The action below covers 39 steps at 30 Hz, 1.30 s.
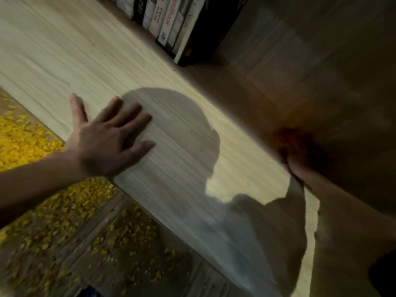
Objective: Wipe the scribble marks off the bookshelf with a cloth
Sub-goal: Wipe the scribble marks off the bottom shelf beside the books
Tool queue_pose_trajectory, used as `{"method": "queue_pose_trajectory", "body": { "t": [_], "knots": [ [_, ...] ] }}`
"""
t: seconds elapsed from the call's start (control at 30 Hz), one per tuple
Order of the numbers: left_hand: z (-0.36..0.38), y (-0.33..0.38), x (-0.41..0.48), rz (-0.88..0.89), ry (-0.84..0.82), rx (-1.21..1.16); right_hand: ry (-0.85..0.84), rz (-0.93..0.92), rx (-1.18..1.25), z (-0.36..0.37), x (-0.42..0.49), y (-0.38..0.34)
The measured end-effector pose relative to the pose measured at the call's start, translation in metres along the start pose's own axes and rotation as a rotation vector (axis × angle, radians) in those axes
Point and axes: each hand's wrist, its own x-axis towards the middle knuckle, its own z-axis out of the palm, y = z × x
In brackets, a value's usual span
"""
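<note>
Bracing for steadiness, your left hand (107,138) lies flat, fingers spread, on the bookshelf (64,50) top at nine o'clock. At three o'clock your right hand (303,173) meets the reddish cloth (293,140) inside the dark compartment, its grip too blurred to tell.

Pale wooden bookshelf (102,52) holds a row of books (171,24), the left hand (107,142) lying flat on its panel

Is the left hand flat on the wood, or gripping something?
Flat: the left hand rests on the wooden panel, fingers straight and spread, holding nothing.
</note>
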Motion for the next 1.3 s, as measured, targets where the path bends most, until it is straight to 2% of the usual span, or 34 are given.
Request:
{"method": "queue_pose_trajectory", "body": {
  "t": [0.07, 0.17, 0.27, 0.33, 0.47, 0.57, 0.63, 0.7, 0.77, 0.83, 0.9, 0.97, 1.03, 1.1, 1.2, 1.27, 1.3],
  "knots": [
    [-0.001, 0.001, 0.000, -0.012, -0.007, 0.012, 0.054, 0.072, -0.080, -0.003, 0.013, 0.004],
    [0.003, 0.005, 0.003, -0.017, 0.001, -0.006, 0.017, 0.298, -0.078, -0.010, 0.043, -0.029],
    [0.003, 0.001, 0.004, -0.014, 0.020, -0.021, 0.006, 0.272, -0.005, -0.006, 0.081, -0.085],
    [0.004, 0.002, 0.003, -0.005, 0.025, -0.005, 0.032, 0.196, 0.015, -0.007, 0.102, -0.136],
    [0.006, 0.001, 0.004, -0.010, 0.049, -0.007, -0.067, 0.050, 0.068, 0.001, 0.140, -0.224],
    [0.004, 0.001, 0.003, -0.001, 0.059, -0.054, -0.189, -0.124, 0.280, 0.017, 0.110, -0.268],
    [0.004, 0.000, 0.004, -0.003, 0.074, -0.092, -0.181, -0.315, 0.355, 0.022, 0.048, -0.280],
    [0.004, 0.000, 0.003, -0.008, 0.100, -0.128, -0.160, -0.496, 0.322, 0.020, -0.018, -0.266],
    [0.005, -0.001, 0.002, -0.014, 0.112, -0.140, -0.151, -0.539, 0.290, 0.015, -0.062, -0.225],
    [0.006, -0.001, 0.002, -0.007, 0.106, -0.148, -0.085, -0.350, 0.239, 0.013, -0.079, -0.163],
    [0.005, -0.001, 0.002, -0.008, 0.101, -0.146, -0.047, 0.001, 0.174, 0.008, -0.075, -0.118],
    [0.003, 0.000, 0.002, -0.010, 0.098, -0.134, -0.075, 0.342, 0.152, 0.001, -0.066, -0.108],
    [0.000, 0.003, 0.001, -0.003, 0.073, -0.098, -0.109, 0.451, 0.170, -0.001, -0.066, -0.129],
    [-0.002, 0.004, 0.000, 0.006, 0.052, -0.076, -0.126, 0.281, 0.217, -0.001, -0.086, -0.162],
    [-0.003, 0.002, 0.001, -0.005, 0.005, -0.031, -0.164, -0.181, 0.251, 0.005, -0.153, -0.177],
    [-0.001, 0.010, -0.005, -0.032, -0.050, -0.021, -0.177, -0.329, 0.235, 0.004, -0.195, -0.143],
    [0.002, 0.014, -0.007, -0.072, -0.061, -0.041, -0.153, -0.310, 0.207, 0.007, -0.205, -0.120]
  ]
}}
